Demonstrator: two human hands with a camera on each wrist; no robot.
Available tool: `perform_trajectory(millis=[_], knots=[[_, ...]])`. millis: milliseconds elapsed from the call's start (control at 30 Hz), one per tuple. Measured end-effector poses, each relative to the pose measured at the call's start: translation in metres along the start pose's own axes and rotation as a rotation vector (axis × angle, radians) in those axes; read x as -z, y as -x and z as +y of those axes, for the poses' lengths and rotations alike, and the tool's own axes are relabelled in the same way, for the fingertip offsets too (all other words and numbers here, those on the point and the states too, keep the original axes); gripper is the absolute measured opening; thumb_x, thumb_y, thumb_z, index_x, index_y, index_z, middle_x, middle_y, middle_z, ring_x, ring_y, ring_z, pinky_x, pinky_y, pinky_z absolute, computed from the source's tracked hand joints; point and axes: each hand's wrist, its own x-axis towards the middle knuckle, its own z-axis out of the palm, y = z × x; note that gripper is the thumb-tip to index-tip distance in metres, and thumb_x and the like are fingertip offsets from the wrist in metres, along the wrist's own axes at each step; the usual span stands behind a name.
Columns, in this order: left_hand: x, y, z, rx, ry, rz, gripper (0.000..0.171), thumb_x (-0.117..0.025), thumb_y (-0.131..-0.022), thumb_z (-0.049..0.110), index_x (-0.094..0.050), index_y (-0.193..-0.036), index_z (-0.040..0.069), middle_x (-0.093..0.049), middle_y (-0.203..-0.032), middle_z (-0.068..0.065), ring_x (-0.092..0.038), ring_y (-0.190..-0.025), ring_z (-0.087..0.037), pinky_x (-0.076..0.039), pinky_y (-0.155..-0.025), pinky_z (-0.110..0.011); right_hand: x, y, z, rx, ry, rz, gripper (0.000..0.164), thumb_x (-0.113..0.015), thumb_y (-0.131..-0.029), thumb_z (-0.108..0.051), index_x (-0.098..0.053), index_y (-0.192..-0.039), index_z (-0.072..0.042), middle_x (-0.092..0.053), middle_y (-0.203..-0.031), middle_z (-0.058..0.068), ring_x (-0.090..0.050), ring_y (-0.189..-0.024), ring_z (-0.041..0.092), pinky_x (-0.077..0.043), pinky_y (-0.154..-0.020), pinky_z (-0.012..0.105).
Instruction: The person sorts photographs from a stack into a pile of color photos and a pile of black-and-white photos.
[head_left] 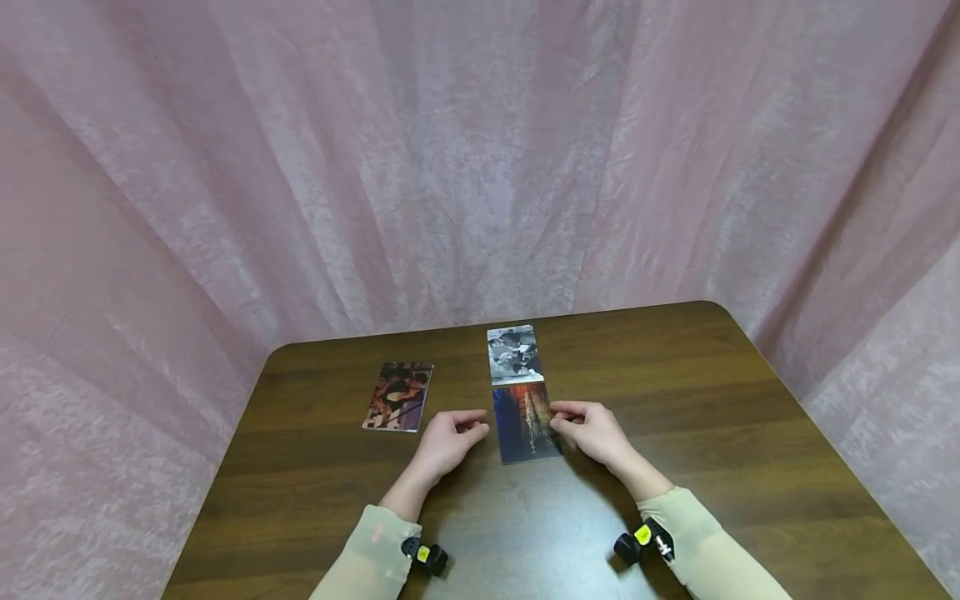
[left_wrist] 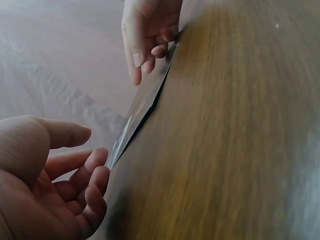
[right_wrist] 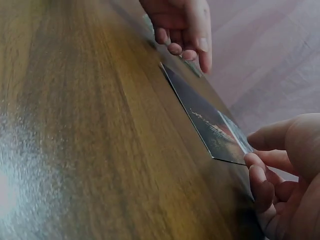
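Observation:
A photo card (head_left: pixel 527 423) with a lit spire on a dark blue and orange ground lies between the two hands. My left hand (head_left: pixel 447 442) is beside its left edge, fingertips close to it, thumb apart from the fingers. At the card's right edge rest the fingertips of my right hand (head_left: pixel 595 432); in the right wrist view the thumb is held just above them. Directly behind is a black-and-white photo card (head_left: pixel 514 356), its near edge lined up against the spire card's far edge. Both hands bend loosely inward.
To the left on the brown wooden table (head_left: pixel 712 400) lies another photo card or small stack (head_left: pixel 398 396), showing people in warm colours. A pink curtain (head_left: pixel 480 167) hangs behind the table and along its sides. Each wrist wears a small black camera (head_left: pixel 431 557).

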Motion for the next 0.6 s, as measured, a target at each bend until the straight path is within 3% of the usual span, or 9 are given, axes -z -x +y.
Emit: perform_trajectory(millis=[367,600], knots=[[0.020,0.009,-0.011,0.011,0.082,0.080,0.030,-0.076,-0.100,0.018,-0.079,-0.127,0.004,-0.078,-0.111,-0.004,-0.070,-0.102,-0.019,-0.055,-0.090,-0.038,-0.004,0.000,-0.010,0.054,-0.070,0.007,0.031,-0.075,-0.099,-0.011,-0.076,-0.129,0.000,-0.079,-0.107,0.007,-0.072,-0.098,0.018,-0.053,-0.083,0.028],[0.033,0.014,-0.016,-0.002,0.107,0.136,0.029,-0.077,-0.100,0.017,-0.079,-0.125,0.002,-0.078,-0.110,-0.004,-0.069,-0.101,-0.019,-0.054,-0.087,-0.033,-0.010,0.002,-0.019,0.047,-0.124,0.010,0.030,-0.074,-0.099,-0.007,-0.076,-0.128,0.001,-0.078,-0.105,0.007,-0.071,-0.096,0.015,-0.053,-0.081,0.024]])
